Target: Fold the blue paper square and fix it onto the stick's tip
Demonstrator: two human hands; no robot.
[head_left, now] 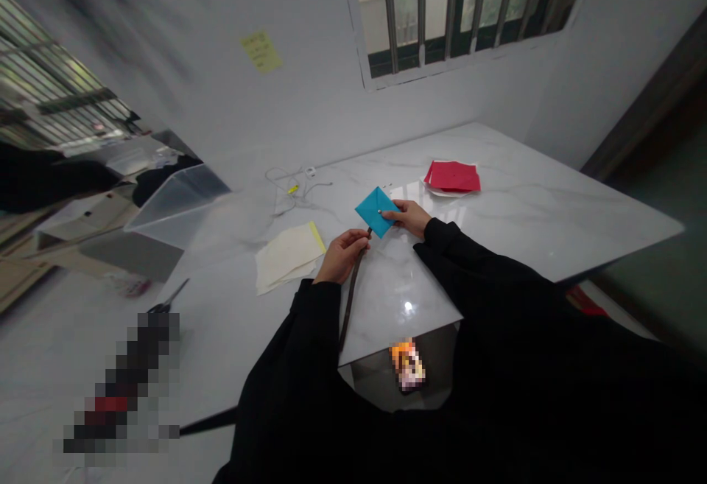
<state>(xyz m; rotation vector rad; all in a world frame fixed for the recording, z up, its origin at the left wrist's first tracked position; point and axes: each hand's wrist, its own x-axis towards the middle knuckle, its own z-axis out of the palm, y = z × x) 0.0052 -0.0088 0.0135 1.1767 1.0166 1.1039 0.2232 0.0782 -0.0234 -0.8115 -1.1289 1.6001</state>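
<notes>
My right hand (409, 217) pinches the right corner of a small blue paper envelope (376, 211) with a tiny stud at its middle, held just above the white marble table (513, 211). My left hand (343, 255) is closed round a long thin dark stick (351, 294), its tip touching the envelope's lower edge. The stick's lower end runs back toward my black sleeve.
Red paper sheets (453, 176) lie at the back right. Cream and yellow sheets (288, 255) lie to the left of my hands. White cables (292, 189) sit near the wall, scissors (169, 300) at the left, beside a clear plastic box (180, 200). A barred window is above.
</notes>
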